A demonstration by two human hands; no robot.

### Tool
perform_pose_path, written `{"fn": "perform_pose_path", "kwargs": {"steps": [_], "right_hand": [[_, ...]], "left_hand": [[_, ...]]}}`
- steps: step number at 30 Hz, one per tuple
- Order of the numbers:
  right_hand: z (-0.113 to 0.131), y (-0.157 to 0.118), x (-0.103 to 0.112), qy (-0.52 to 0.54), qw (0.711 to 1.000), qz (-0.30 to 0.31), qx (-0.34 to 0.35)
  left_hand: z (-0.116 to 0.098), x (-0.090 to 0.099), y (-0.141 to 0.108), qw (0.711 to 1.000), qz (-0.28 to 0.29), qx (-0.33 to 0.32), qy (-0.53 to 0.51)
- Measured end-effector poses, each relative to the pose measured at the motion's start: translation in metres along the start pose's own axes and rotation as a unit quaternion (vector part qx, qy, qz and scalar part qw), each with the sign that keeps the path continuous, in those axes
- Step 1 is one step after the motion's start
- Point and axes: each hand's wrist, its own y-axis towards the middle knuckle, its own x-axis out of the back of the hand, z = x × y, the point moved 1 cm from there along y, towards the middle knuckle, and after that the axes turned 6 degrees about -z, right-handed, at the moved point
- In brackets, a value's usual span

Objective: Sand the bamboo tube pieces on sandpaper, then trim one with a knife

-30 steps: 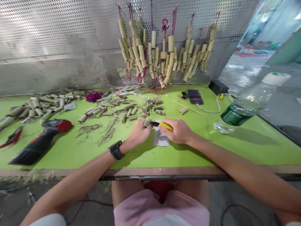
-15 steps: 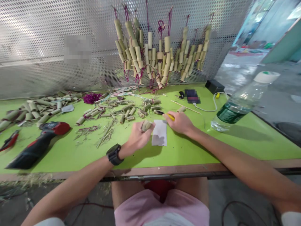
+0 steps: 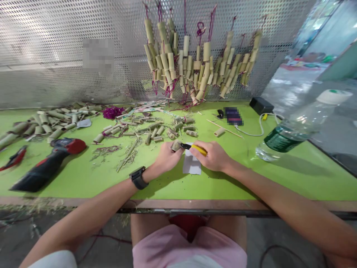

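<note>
My left hand (image 3: 167, 158), with a dark watch on its wrist, is closed round a short bamboo piece (image 3: 176, 145). In my right hand (image 3: 213, 155) is a yellow-handled tool (image 3: 200, 150), its dark tip touching the bamboo piece. Whether that tip is a blade or jaws is too small to tell. Under and between the hands lies a white paper (image 3: 192, 165) on the green table (image 3: 167, 190). Several cut bamboo pieces (image 3: 160, 131) are scattered just beyond my left hand, and one lone piece (image 3: 219, 131) rests beyond my right hand.
A black and red power tool (image 3: 51, 162) and red pliers (image 3: 13, 158) lie at the left, near a bamboo pile (image 3: 41, 123). On the right stand a water bottle (image 3: 290, 134), a phone (image 3: 233, 116) and a black box (image 3: 261, 105). Bamboo strings (image 3: 206, 70) hang from the mesh wall.
My right hand has brought the yellow-handled tool left and down, so its tip now meets the bamboo piece in my left hand. The camera view has shifted slightly.
</note>
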Motion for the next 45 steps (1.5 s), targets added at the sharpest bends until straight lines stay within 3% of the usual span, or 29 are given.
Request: {"fn": "perform_pose_path", "kwargs": {"steps": [4, 7, 9, 12, 17, 21, 26, 34, 39, 45], "right_hand": [[-0.007, 0.003, 0.001, -0.012, 1.0, -0.005, 0.005], [-0.025, 0.009, 0.007, -0.045, 0.997, -0.009, -0.067], [-0.037, 0.013, 0.014, -0.075, 0.99, -0.042, -0.113], [-0.04, 0.016, 0.02, -0.084, 0.987, -0.099, -0.099], [-0.021, 0.011, 0.015, -0.059, 0.992, -0.103, -0.04], [-0.018, 0.008, 0.015, -0.046, 0.994, -0.085, -0.044], [-0.022, 0.008, 0.018, -0.029, 0.994, -0.094, -0.057], [-0.027, 0.009, 0.018, -0.012, 0.993, -0.099, -0.064], [-0.026, 0.008, 0.017, -0.013, 0.993, -0.095, -0.061], [-0.017, 0.004, 0.013, 0.0, 0.997, -0.06, -0.056]], "left_hand": [[-0.004, 0.0, -0.005, 1.0, 0.013, -0.001, -0.015], [-0.016, -0.002, -0.016, 0.997, 0.067, -0.037, -0.024], [-0.022, -0.004, -0.022, 0.995, 0.083, -0.053, -0.02], [-0.022, -0.004, -0.019, 0.995, 0.085, -0.045, 0.007], [-0.011, 0.007, 0.0, 0.998, 0.046, 0.039, 0.038], [-0.004, 0.01, 0.002, 0.989, 0.082, 0.105, -0.055], [0.01, 0.006, 0.006, 0.978, 0.088, 0.119, -0.144], [0.009, 0.006, 0.012, 0.92, 0.096, 0.166, -0.342], [0.004, 0.007, 0.013, 0.896, 0.132, 0.212, -0.368], [-0.008, 0.009, 0.011, 0.87, 0.116, 0.246, -0.412]]}}
